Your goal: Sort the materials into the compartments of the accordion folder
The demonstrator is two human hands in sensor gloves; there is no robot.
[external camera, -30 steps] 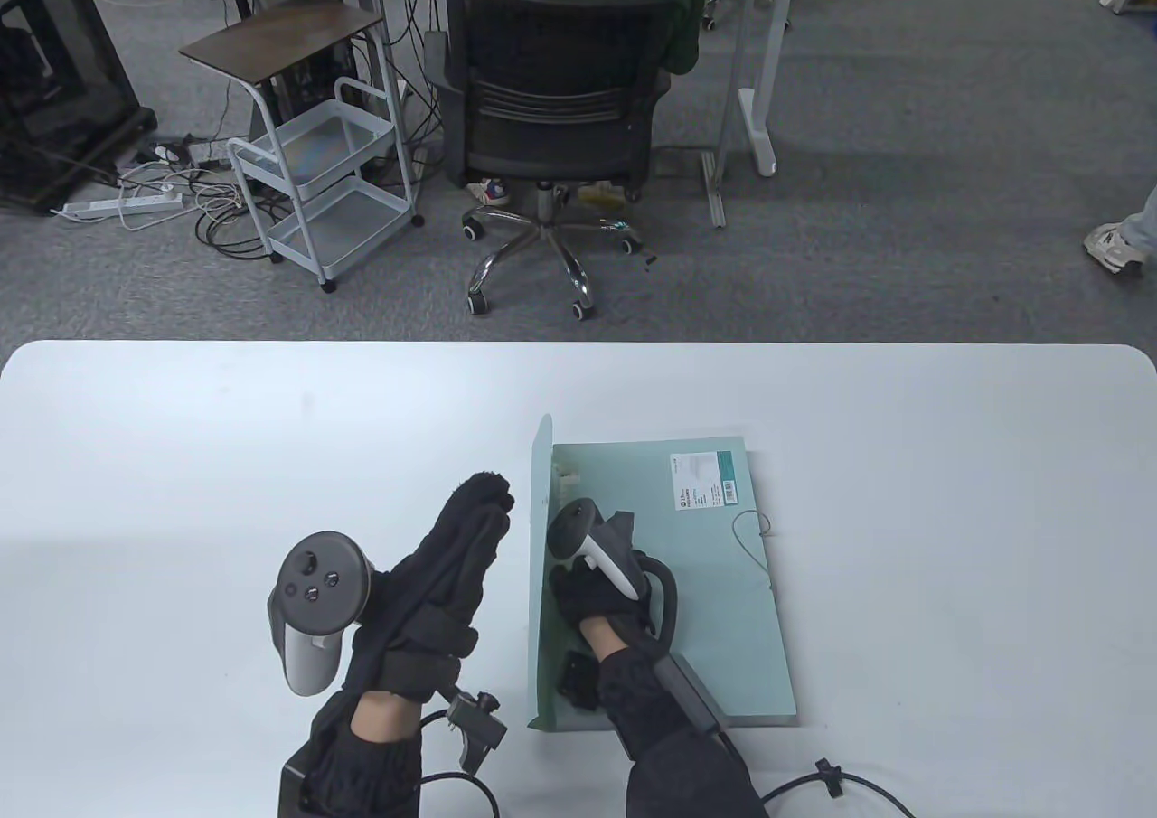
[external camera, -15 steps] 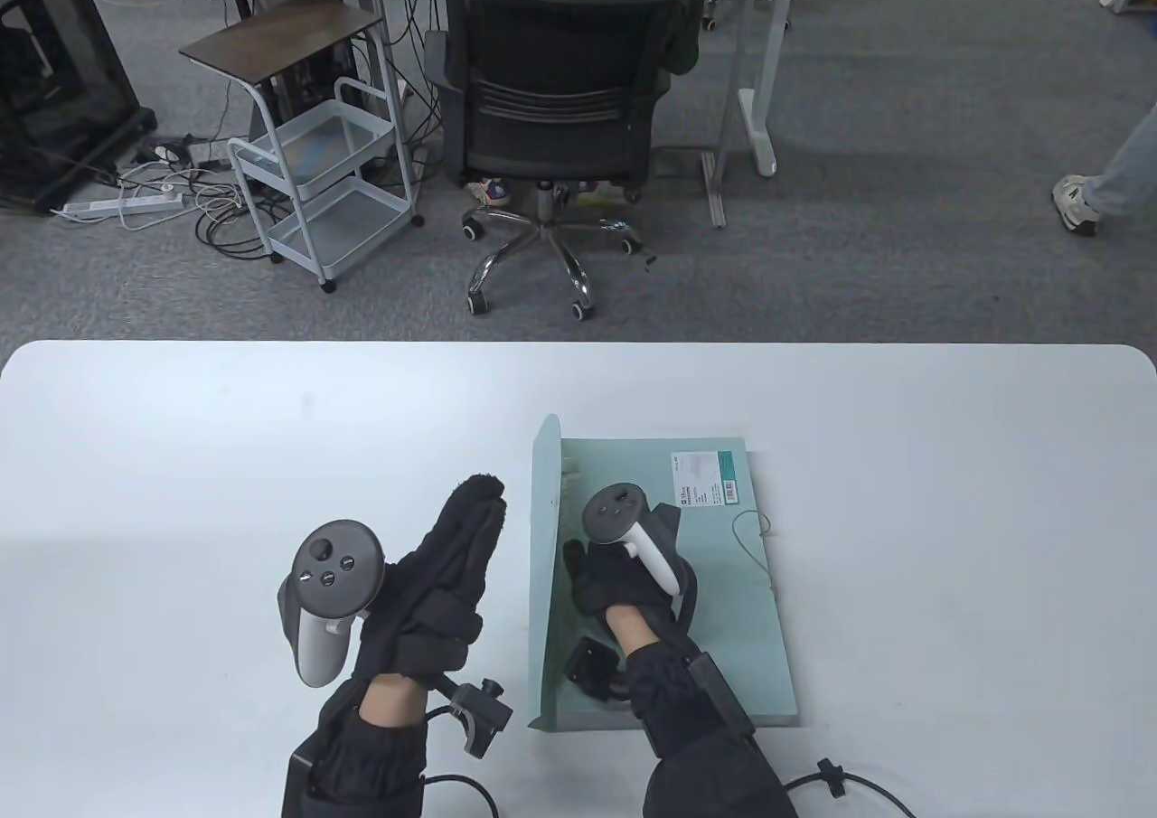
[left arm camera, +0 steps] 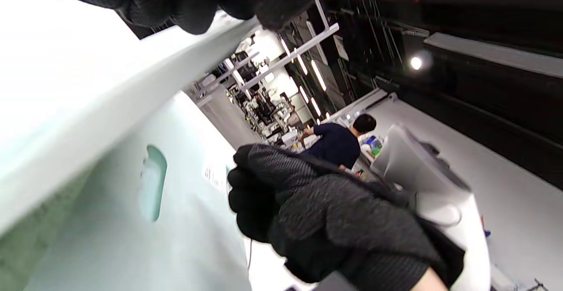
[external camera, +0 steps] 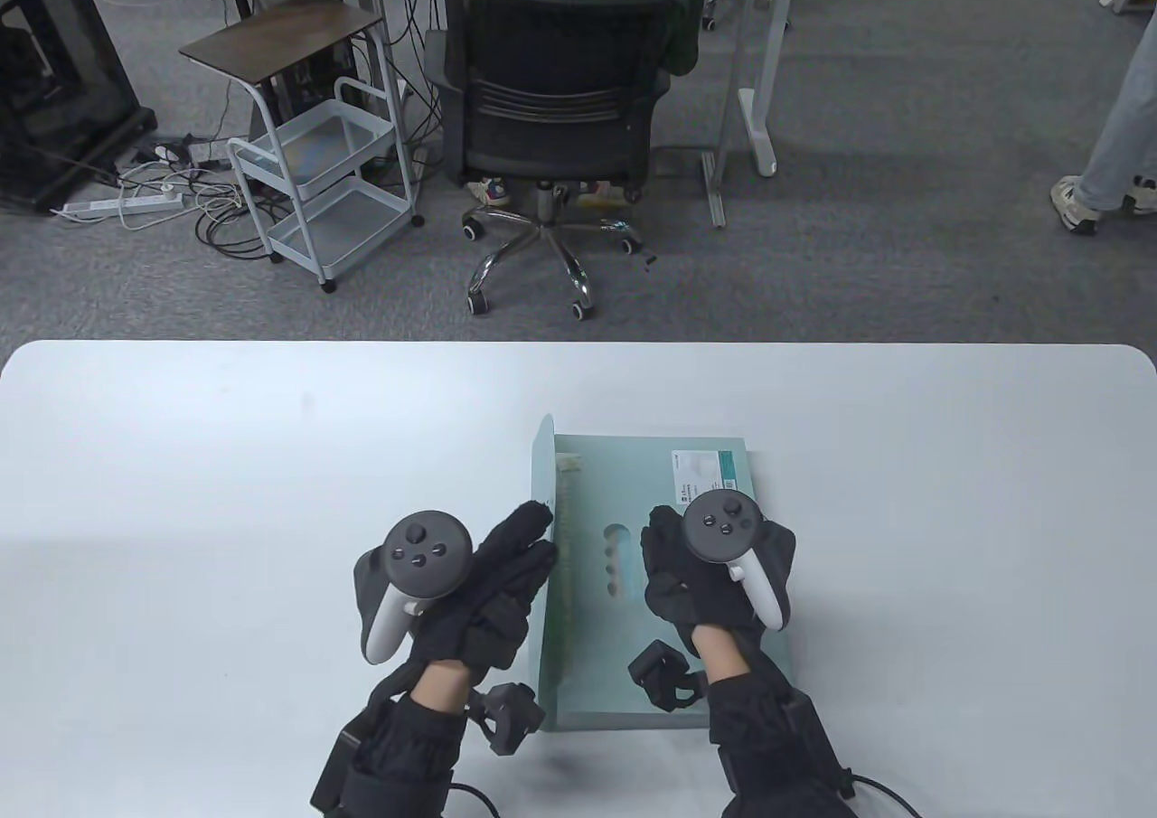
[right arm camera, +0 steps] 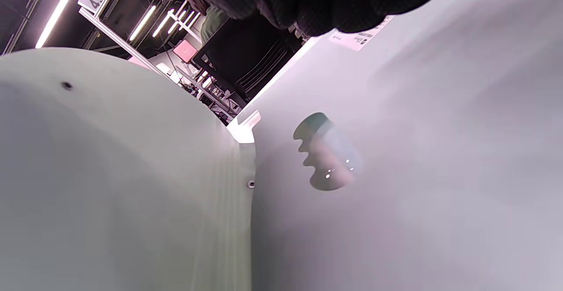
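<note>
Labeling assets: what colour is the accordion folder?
Pale mint green, the accordion folder; table view shows it best.
</note>
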